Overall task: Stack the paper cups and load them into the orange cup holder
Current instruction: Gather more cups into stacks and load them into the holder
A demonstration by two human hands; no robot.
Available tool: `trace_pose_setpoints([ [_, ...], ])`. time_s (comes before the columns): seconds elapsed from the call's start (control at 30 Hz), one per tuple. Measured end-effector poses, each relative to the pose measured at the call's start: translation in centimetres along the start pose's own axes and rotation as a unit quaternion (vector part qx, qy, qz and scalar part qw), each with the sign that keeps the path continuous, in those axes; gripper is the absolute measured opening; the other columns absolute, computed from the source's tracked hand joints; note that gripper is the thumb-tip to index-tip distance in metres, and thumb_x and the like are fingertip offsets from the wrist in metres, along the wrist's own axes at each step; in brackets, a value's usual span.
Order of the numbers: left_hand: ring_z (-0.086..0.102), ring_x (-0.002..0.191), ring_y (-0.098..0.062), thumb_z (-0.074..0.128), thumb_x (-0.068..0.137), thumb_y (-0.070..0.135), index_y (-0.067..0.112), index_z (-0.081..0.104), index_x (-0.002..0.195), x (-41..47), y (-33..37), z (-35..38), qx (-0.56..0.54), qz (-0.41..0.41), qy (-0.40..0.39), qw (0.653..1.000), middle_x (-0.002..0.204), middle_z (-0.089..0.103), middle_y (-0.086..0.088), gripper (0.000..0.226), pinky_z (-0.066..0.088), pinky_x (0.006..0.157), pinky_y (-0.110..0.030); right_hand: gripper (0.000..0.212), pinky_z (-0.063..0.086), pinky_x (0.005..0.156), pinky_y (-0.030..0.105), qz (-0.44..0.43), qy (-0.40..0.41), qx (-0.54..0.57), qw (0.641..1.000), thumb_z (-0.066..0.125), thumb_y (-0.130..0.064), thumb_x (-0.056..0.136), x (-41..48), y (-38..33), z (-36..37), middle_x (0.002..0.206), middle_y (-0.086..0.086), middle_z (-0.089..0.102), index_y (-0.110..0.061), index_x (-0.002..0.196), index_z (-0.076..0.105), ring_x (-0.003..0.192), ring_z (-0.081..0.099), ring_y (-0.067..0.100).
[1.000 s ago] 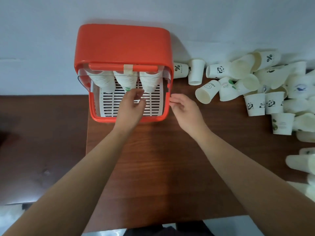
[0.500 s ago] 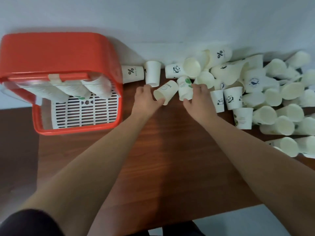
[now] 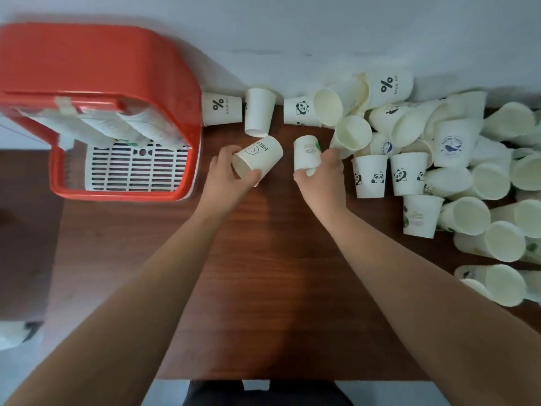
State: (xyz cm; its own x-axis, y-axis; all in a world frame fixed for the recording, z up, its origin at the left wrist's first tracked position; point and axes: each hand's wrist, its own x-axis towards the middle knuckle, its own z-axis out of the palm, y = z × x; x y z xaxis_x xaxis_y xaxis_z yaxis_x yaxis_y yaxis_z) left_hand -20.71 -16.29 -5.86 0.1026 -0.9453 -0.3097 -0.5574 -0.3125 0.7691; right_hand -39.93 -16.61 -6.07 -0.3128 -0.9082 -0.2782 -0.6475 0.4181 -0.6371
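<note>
Fingers (image 3: 224,152) of my left hand (image 3: 231,178) curl round the HELLO cup (image 3: 259,155); my right hand (image 3: 322,177) pinches the green-print cup (image 3: 306,152).
Both cups sit mid-frame, side by side with a gap between them. The HELLO cup slants from its mouth at lower left, against my palm, to its base at upper right. The green-print cup runs nearly up-down, and its lower end seems to be the mouth, though my hand covers it. To nest them, I judge one must turn. At upper left is the orange cup holder (image 3: 96,65), nearer my left hand. Half a second ago both hands only touched these cups on the table (image 3: 263,259); now each grips one.
</note>
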Motion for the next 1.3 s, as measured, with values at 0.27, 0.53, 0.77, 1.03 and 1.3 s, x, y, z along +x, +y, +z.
trace_pose_setpoints([
  [0.27, 0.061, 0.111, -0.004, 0.076, 0.078, 0.045, 0.018, 0.044, 0.132, -8.1, -2.4, -10.7, -0.137, -0.051, 0.077, 0.986, 0.125, 0.058, 0.011, 0.069, 0.053, 0.089, -0.024, 0.039, 0.042, 0.056, 0.018, 0.001, -0.098, 0.128, 0.987, 0.059, -0.020, 0.090, -7.5, -4.9, -0.3, 0.126, 0.005, 0.048, -0.021, 0.122, 0.038, 0.092, 0.058, 0.014],
  [0.53, 0.057, 0.102, -0.002, 0.075, 0.086, 0.040, 0.021, 0.045, 0.137, -10.4, -8.5, -23.0, -0.074, -0.084, 0.204, 0.973, 0.133, 0.053, 0.000, 0.062, 0.043, 0.074, -0.015, 0.050, 0.046, 0.064, 0.022, -0.099, -0.153, 0.104, 0.978, 0.061, -0.027, 0.084, -12.5, -13.2, 4.0, 0.125, 0.007, 0.050, -0.026, 0.133, 0.047, 0.100, 0.056, 0.017],
  [0.77, 0.038, 0.132, -0.028, 0.076, 0.082, 0.037, 0.021, 0.047, 0.142, -4.7, -11.9, -27.6, 0.090, -0.017, 0.148, 0.985, 0.136, 0.046, -0.011, 0.068, 0.034, 0.105, -0.037, 0.062, 0.051, 0.074, 0.025, -0.020, -0.136, 0.124, 0.983, 0.060, -0.025, 0.090, -14.1, -18.2, 8.4, 0.138, 0.009, 0.048, -0.016, 0.142, 0.029, 0.114, 0.055, 0.023],
  [1.03, 0.036, 0.136, -0.039, 0.078, 0.082, 0.033, 0.004, 0.042, 0.145, 0.8, -14.4, -26.7, 0.244, 0.071, 0.017, 0.967, 0.149, 0.040, -0.016, 0.078, 0.037, 0.112, -0.052, 0.044, 0.039, 0.058, 0.016, 0.005, -0.098, 0.111, 0.989, 0.065, -0.022, 0.086, -14.2, -20.2, 11.9, 0.117, 0.003, 0.055, -0.017, 0.119, 0.037, 0.098, 0.058, 0.015],
  [1.3, 0.033, 0.141, -0.033, 0.079, 0.082, 0.040, 0.006, 0.036, 0.150, 2.4, -15.9, -26.9, 0.204, 0.097, -0.023, 0.974, 0.150, 0.040, -0.013, 0.087, 0.032, 0.114, -0.046, 0.063, 0.041, 0.104, 0.034, -0.088, -0.094, 0.065, 0.989, 0.063, -0.027, 0.085, -13.8, -23.3, 14.0, 0.140, 0.001, 0.045, -0.026, 0.144, 0.041, 0.127, 0.045, 0.015],
])
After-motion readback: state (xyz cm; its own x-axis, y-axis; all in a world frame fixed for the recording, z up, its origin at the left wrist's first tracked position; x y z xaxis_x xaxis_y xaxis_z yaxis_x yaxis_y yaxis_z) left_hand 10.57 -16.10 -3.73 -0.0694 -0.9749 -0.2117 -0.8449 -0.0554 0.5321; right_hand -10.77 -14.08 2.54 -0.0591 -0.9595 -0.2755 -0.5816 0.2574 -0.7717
